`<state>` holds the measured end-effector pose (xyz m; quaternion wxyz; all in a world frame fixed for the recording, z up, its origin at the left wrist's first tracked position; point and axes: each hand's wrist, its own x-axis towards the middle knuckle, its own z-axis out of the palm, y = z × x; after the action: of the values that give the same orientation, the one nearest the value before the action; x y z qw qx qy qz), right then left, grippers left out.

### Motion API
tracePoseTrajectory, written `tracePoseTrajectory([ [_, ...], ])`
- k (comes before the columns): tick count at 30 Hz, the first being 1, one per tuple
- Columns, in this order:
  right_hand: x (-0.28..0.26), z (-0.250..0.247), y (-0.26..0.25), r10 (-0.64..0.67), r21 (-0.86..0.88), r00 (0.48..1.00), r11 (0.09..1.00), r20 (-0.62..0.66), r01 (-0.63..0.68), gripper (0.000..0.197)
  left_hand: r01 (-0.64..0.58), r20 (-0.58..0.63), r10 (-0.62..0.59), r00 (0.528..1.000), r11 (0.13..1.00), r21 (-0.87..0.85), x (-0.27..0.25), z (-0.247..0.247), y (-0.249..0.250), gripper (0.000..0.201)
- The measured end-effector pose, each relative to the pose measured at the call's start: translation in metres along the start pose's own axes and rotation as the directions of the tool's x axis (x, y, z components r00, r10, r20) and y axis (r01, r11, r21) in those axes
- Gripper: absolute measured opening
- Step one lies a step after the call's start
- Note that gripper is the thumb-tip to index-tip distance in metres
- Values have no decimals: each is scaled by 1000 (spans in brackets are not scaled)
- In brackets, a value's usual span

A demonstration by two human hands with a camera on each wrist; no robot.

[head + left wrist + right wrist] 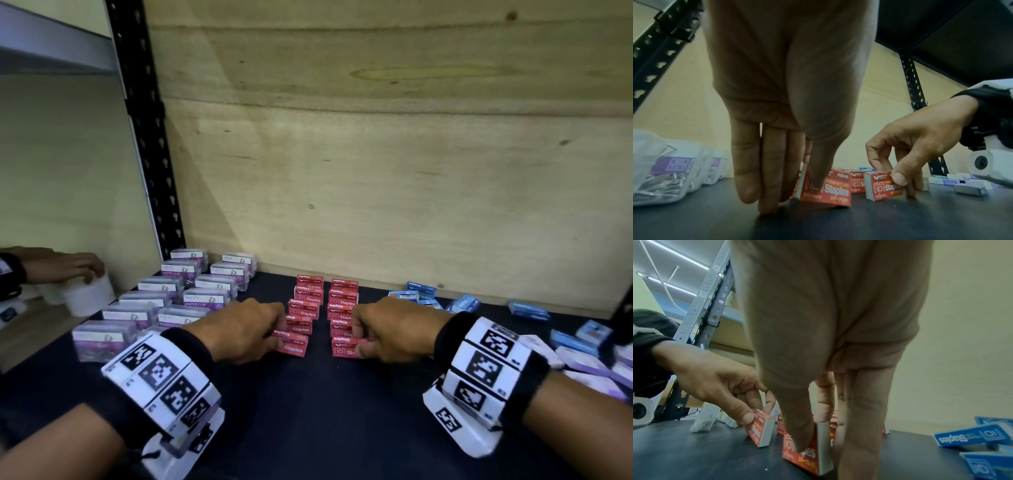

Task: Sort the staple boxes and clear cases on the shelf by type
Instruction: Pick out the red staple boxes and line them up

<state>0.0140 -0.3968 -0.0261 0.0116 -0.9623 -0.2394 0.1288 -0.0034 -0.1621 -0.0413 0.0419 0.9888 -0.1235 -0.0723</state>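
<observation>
Two columns of red staple boxes (310,298) run down the middle of the dark shelf (308,411). My left hand (279,330) pinches the nearest box of the left column (293,346), thumb on its front and fingers behind it (830,193). My right hand (356,341) pinches the nearest box of the right column (344,347) in the same way (807,457). Both boxes stand on the shelf surface. Clear cases of paper clips (191,301) stand in two rows at the left. Blue staple boxes (462,305) lie scattered at the right.
A wooden back panel (376,171) closes the shelf, and a black perforated upright (150,137) stands at its left. Another person's hand (65,267) rests on white cups (89,294) on the neighbouring shelf. More blue and purple-white boxes (582,346) pile at the far right.
</observation>
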Motion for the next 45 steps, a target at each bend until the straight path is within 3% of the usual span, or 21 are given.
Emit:
tracePoseTrajectory([
  [6, 2, 1, -3, -1, -25, 1000, 1000, -1, 0, 18, 8, 35, -10, 999, 999, 50, -3, -5, 11, 25],
  [11, -1, 0, -1, 16, 21, 1000, 1000, 12, -16, 30, 55, 51, -62, 997, 990, 131, -11, -11, 17, 47],
  [16, -21, -8, 21, 32, 87, 999, 996, 21, -33, 33, 80, -119, -45, 992, 949, 306, -21, -29, 36, 59],
  [19, -41, -15, 41, 59, 91, 998, 994, 10, -59, 28, -16, -154, 63, 986, 957, 288, -18, -38, 58, 51],
  [22, -69, -20, 65, 146, 42, 989, 988, 3, -146, 26, -149, -94, 182, 979, 947, 285, -11, -39, 90, 40],
  [26, -107, -21, 95, 240, -2, 971, 971, 21, -240, 24, -328, -7, 339, 941, 914, 237, 3, -29, 132, 40],
  [36, -187, 0, 160, 502, -80, 865, 861, -13, -501, 12, -611, 49, 612, 789, 776, 154, 23, 6, 237, 42],
  [42, -206, 5, 196, 673, -153, 739, 728, -29, -668, 27, -666, 169, 645, 745, 735, 126, 31, 21, 272, 58],
  [45, -207, 6, 210, 725, -160, 688, 678, -17, -718, 26, -687, 206, 660, 722, 719, 106, 34, 22, 279, 53],
])
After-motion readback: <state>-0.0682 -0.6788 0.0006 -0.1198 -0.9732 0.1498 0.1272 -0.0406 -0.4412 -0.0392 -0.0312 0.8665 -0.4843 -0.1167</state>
